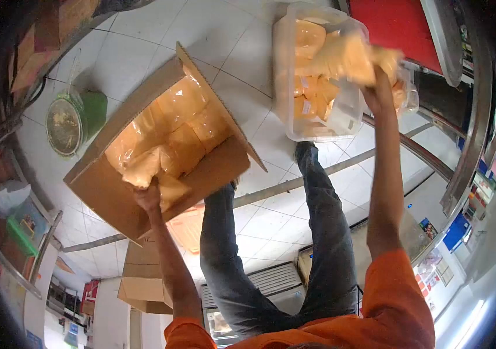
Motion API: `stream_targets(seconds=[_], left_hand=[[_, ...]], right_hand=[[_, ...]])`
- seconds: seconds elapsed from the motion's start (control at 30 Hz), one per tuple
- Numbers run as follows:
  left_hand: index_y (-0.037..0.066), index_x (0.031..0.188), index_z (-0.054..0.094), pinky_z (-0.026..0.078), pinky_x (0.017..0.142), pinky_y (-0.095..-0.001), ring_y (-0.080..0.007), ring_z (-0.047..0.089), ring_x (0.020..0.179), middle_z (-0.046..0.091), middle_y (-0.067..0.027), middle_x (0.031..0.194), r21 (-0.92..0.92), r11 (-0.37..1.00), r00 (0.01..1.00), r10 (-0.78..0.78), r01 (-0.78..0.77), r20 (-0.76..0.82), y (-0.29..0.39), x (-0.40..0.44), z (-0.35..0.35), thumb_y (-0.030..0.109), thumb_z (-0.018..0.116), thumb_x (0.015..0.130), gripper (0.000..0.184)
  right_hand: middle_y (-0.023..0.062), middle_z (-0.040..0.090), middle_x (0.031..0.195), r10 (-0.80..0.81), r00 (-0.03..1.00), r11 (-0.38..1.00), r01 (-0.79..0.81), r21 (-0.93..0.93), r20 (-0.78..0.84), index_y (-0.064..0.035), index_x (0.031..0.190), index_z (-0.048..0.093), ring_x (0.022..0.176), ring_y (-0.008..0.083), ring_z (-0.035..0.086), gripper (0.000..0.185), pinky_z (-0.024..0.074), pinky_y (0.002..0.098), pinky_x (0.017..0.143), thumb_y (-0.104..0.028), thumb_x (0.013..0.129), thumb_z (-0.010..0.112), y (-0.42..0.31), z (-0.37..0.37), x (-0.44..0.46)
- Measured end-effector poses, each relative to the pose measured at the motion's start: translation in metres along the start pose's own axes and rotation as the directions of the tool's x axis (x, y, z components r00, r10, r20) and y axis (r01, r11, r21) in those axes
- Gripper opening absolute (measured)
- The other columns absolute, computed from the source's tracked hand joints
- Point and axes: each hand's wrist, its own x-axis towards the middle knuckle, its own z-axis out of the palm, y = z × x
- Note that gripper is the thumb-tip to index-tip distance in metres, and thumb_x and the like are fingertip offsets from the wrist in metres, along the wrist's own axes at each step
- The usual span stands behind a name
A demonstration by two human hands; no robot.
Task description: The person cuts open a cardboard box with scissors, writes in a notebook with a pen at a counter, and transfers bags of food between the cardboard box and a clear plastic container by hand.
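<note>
Head view: left grip clutches an orange bag at the box's near side; right grip grasps blurred bagging over the tub, right of the box. Likely soft, slippery; corners seem the best hold.

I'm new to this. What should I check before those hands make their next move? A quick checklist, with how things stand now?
1. Left hand gripping a packet: ok, at the cardboard box.
2. Right hand loaded: ok, though its blurred bundle hides how many packets it holds.
3. Box open: ok, more packets show inside.
4. Clear tub uncovered: ok.
5. Room left in the tub: cannot tell, the bundle partly blocks the view.
</note>
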Motion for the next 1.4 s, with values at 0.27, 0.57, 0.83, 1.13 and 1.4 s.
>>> stream_targets(seconds=[0.27, 0.57, 0.83, 1.13, 1.4], left_hand=[[0.001, 0.112, 0.059, 0.051, 0.084, -0.0369, -0.0251, 0.064, 0.096, 0.066, -0.0132, 0.106, -0.146, 0.987, 0.965, 0.104, -0.070, 0.241, 0.197, -0.100, -0.120, 0.013, 0.083, 0.067, 0.052], [0.004, 0.132, 0.039, 0.041, 0.096, -0.0464, -0.0396, 0.045, 0.119, 0.041, -0.0227, 0.129, -0.611, 0.712, 0.706, 0.627, -0.346, 0.330, 0.470, -0.191, -0.002, 0.018, 0.072, 0.076, 0.066], [0.007, 0.133, 0.043, 0.048, 0.085, -0.0350, -0.0229, 0.059, 0.103, 0.049, -0.0121, 0.129, -0.536, 0.844, 0.829, 0.322, -0.033, 0.457, 0.388, -0.191, -0.005, 0.002, 0.065, 0.083, 0.055], [0.003, 0.119, 0.052, 0.053, 0.071, -0.0269, -0.0156, 0.064, 0.085, 0.057, -0.0070, 0.118, -0.501, 0.861, 0.974, 0.026, 0.093, 0.227, 0.162, -0.143, -0.090, -0.006, 0.059, 0.086, 0.036], [0.004, 0.119, 0.053, 0.051, 0.074, -0.0285, -0.0182, 0.062, 0.092, 0.061, -0.0074, 0.112, -0.494, 0.863, 0.990, -0.044, 0.104, 0.133, 0.033, -0.068, -0.095, -0.001, 0.062, 0.087, 0.034]], right_hand=[[0.0107, 0.055, 0.120, 0.026, 0.869, 0.917, 0.176, -0.358, 0.495, -0.0050, 0.132, 0.042, 0.096, 0.0211, 0.056, 0.043, 0.0517, 0.0315, 0.077, -0.032, 0.098, 0.045, 0.049, -0.017, -0.048], [0.0144, 0.052, 0.131, 0.144, 0.987, 0.952, -0.158, 0.261, 0.070, -0.0030, 0.134, 0.041, 0.119, 0.0255, 0.053, 0.050, 0.0473, 0.0394, 0.099, -0.036, 0.097, 0.047, 0.053, -0.029, -0.182], [0.0089, 0.063, 0.106, -0.032, 0.897, 0.526, 0.390, -0.756, 0.441, -0.0074, 0.123, 0.054, 0.093, 0.0216, 0.063, 0.035, 0.0546, 0.0367, 0.077, -0.031, 0.097, 0.050, 0.195, -0.114, 0.031], [-0.0004, 0.053, 0.078, 0.419, 0.535, 0.906, -0.193, -0.377, 0.734, -0.0068, 0.113, 0.059, 0.071, 0.0095, 0.056, 0.034, 0.0531, 0.0260, 0.058, -0.035, 0.094, 0.059, 0.065, 0.181, -0.207], [0.0325, 0.051, 0.128, 0.368, 0.769, 0.483, 0.322, -0.814, 0.523, 0.0058, 0.135, 0.040, 0.121, 0.0396, 0.052, 0.107, 0.0420, 0.0405, 0.103, -0.068, 0.065, 0.072, 0.351, 0.476, -0.136]])
